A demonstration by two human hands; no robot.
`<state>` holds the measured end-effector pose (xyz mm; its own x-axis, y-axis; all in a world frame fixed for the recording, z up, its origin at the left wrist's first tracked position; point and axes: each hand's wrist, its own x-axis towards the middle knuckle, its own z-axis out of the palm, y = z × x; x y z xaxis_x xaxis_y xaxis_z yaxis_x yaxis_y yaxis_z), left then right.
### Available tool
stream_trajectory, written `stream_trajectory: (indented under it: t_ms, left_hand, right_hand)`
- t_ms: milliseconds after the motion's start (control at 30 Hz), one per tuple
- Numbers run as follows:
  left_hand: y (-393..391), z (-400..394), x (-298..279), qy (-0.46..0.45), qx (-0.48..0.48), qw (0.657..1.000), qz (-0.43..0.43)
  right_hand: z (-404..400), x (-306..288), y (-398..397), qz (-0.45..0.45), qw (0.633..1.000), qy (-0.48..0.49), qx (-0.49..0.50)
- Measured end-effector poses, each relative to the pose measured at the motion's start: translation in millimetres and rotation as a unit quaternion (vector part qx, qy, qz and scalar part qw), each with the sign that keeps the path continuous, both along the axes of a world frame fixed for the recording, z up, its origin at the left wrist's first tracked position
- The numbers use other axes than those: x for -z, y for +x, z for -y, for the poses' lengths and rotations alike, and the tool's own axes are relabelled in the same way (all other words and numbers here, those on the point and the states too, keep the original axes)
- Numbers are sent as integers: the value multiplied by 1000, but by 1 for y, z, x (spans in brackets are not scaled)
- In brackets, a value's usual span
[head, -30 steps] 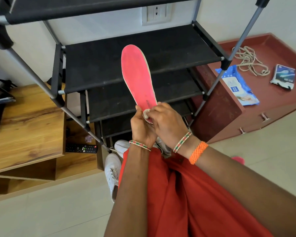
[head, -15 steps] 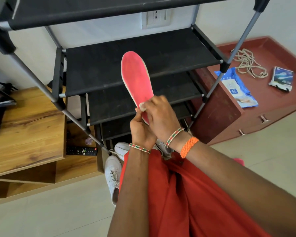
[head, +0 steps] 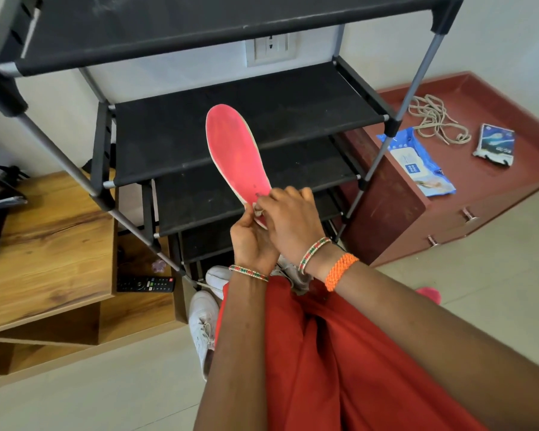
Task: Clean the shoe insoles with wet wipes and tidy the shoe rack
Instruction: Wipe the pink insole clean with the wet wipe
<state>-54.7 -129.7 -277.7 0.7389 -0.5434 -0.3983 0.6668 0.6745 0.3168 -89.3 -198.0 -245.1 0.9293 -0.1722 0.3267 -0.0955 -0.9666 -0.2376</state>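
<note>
Holding the pink insole [head: 237, 154] by its heel, my left hand [head: 251, 241] grips it from below, toe end raised in front of the black shoe rack [head: 246, 119]. My right hand [head: 288, 222] pinches a small wad of wet wipe [head: 258, 212] against the heel. A blue wipes pack [head: 423, 164] lies on the red cabinet [head: 495, 188], well right. White shoes [head: 204, 321] sit on the floor under my wrists.
</note>
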Motion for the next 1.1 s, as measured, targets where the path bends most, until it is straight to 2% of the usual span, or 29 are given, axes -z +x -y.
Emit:
stream_trajectory:
  t_ms: [267,367,500,733,933,1100]
  left_hand:
    - [4,-10,1,-26,52,997,48]
    - [6,-7,2,-20,54,998,30]
    - [3,-1,5,-26,65,997,10]
    - [2,5,10,-29,47,998,7]
    - [4,3,11,24,47,998,22]
    - [6,-2,10,35,30,998,44]
  right_hand:
    - [-8,4,-16,32,998,49,-36]
    - [-6,-1,-22,7,997,50,-63]
    - [-4,-1,-24,2,998,19,-66]
    - [10,-7,6,12,999,-29,-14]
    - [0,4,-12,24,999,40,-9]
    - [9,-9,-18,-57,993,104,-6]
